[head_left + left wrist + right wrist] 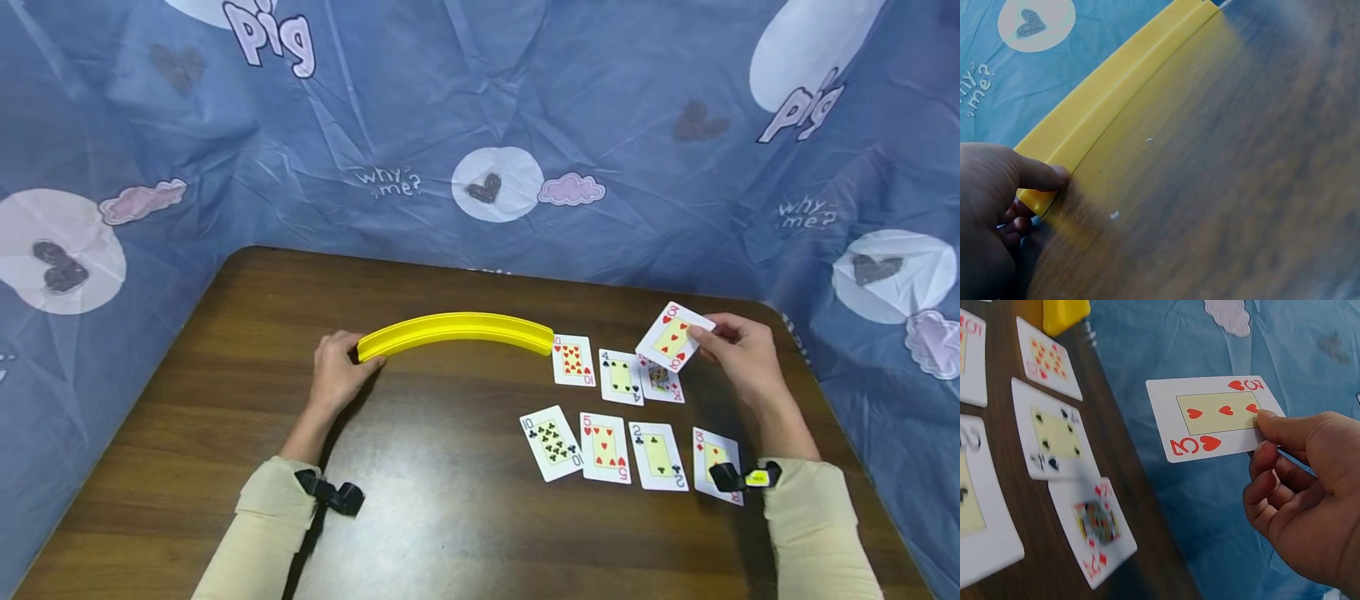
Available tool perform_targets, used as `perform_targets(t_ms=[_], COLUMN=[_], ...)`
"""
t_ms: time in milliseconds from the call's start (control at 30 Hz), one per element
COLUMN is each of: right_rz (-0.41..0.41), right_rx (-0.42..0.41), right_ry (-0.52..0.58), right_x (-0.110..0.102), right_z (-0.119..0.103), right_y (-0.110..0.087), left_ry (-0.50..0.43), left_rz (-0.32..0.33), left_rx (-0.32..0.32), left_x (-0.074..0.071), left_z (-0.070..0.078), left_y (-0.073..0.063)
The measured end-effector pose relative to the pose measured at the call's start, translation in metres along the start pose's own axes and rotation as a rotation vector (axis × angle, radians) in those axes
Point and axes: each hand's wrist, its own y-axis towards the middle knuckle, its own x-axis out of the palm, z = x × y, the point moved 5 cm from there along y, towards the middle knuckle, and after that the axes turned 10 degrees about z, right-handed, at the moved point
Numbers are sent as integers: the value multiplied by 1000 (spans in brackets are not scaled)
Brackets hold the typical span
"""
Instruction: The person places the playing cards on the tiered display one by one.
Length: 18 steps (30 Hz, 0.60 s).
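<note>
My left hand (pixel 340 372) grips the left end of a curved yellow playing card holder (pixel 457 327), thumb on its near side. Between thumb and fingers, my right hand (pixel 746 350) pinches the three of hearts (pixel 1222 419), held face up over the back right of the table. Below that card lies the king of diamonds (pixel 1096 525), partly covered by it in the head view. Left of the king are the four of spades (pixel 621 377) and the ten of hearts (pixel 573 361), which lies right at the holder's right end.
A nearer row on the brown table (pixel 420 500) has the ten of clubs (pixel 551 443), five of hearts (pixel 605 447), two of clubs (pixel 658 456) and three of diamonds (pixel 716 454), the last partly under my right wrist camera. Blue printed cloth (pixel 420 225) hangs behind.
</note>
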Motion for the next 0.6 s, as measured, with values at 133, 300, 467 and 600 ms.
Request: perform_targets(t_ms=[133, 300, 467, 600], right_rz=[-13, -34, -72, -100], right_rx=[-3, -23, -87, -125], right_ry=[71, 87, 109, 130], right_x=[13, 30, 46, 58], right_z=[-9, -22, -40, -55], right_y=[1, 4, 5, 5], left_ry=[-3, 1, 1, -5], left_rz=[1, -10, -17, -19], left_rx=[-7, -22, -27, -30], left_x=[0, 1, 0, 0], left_z=[-1, -2, -1, -1], left_y=[0, 0, 1, 1])
